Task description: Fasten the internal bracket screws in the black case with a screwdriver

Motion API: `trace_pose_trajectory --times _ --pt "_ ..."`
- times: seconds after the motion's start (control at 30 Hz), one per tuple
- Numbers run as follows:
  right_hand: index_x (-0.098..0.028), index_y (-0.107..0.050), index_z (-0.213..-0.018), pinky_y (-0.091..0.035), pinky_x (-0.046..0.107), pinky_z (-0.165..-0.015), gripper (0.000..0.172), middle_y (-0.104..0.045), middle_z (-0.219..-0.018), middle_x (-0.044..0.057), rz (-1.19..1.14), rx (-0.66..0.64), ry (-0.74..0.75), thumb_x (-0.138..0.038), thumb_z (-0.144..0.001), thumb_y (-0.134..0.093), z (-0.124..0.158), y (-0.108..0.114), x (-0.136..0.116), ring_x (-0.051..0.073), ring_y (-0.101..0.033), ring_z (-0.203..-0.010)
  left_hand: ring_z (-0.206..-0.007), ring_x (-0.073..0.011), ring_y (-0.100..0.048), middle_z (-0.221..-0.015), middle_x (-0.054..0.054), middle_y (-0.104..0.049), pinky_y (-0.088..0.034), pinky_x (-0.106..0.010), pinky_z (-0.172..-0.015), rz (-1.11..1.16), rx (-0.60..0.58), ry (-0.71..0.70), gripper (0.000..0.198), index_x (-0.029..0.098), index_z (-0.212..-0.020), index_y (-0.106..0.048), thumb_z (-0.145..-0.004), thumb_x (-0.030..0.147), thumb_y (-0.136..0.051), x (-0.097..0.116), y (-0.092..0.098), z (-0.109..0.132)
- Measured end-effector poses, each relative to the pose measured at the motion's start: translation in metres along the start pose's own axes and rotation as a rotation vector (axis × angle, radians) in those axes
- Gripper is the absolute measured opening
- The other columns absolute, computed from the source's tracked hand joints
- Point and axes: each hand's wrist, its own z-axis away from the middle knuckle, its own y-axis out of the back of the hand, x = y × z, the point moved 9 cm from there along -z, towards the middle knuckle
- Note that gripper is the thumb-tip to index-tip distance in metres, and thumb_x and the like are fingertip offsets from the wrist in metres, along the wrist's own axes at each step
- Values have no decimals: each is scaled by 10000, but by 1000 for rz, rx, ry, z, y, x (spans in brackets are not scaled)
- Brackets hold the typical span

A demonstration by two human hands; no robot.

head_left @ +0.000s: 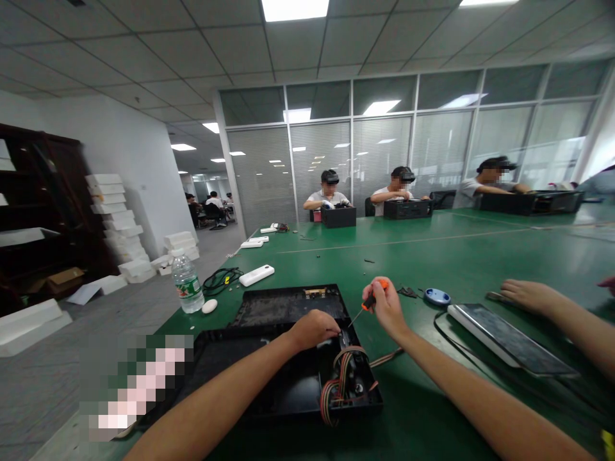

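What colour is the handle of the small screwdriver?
Orange with black, on the small screwdriver; head view.

The open case (269,384) lies on the table (432,250). A flat panel (288,306) lies just behind the case, and a bottle (187,282) stands to its left rear. A wire bundle (343,384) sits in the case's right end, with the left hand (312,328) above it. The right hand (387,307), holding a screwdriver (369,299), is at the case's right rear. A tablet (509,336) lies to the right of the case.

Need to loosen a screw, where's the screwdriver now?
In the head view, the orange-handled screwdriver is held in the right hand, right of centre, its tip toward the open black case.
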Motion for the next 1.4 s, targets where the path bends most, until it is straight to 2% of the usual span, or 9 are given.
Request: trace_pose_trajectory --times 0.27,0.57,0.9,1.17,1.4 --pt "-196 -439 -842 -413 196 -435 228 -546 -598 -27 224 -165 100 -422 -868 -421 15 -14 -5 93 -471 -461 -881 -148 -618 -948 -76 -680 -448 -227 -816 -40 -31 -82 204 131 -955 -659 -879 207 -485 5 0 6" --pt "-207 -416 -878 -411 192 -371 235 -547 -587 -44 75 -66 31 -442 -872 -410 10 -7 -1 95 -493 -421 -889 -133 -617 -946 -72 -676 -455 -227 -828 24 16 -60 228 138 -930 -661 -887 163 -439 7 7 12" --pt "-201 -427 -863 -412 190 -378 235 -552 -586 -43 115 -126 35 -435 -874 -419 12 -10 0 91 -491 -421 -895 -127 -614 -950 -77 -673 -454 -227 -851 31 122 -1 231 124 -920 -664 -895 189 -443 3 8 13" --pt "-199 -432 -864 -407 188 -370 243 -552 -584 -41 113 -125 33 -442 -869 -430 11 -12 -2 90 -487 -414 -891 -136 -608 -937 -79 -670 -442 -238 -859 46 106 -64 233 140 -913 -665 -890 175 -436 10 10 12" --pt "-202 -428 -868 -404 191 -363 237 -552 -587 -40 96 -115 47 -439 -869 -429 9 -10 -1 94 -492 -417 -861 -130 -614 -919 -75 -678 -455 -230 -835 94 141 -45 232 134 -894 -672 -892 214 -454 3 8 14"
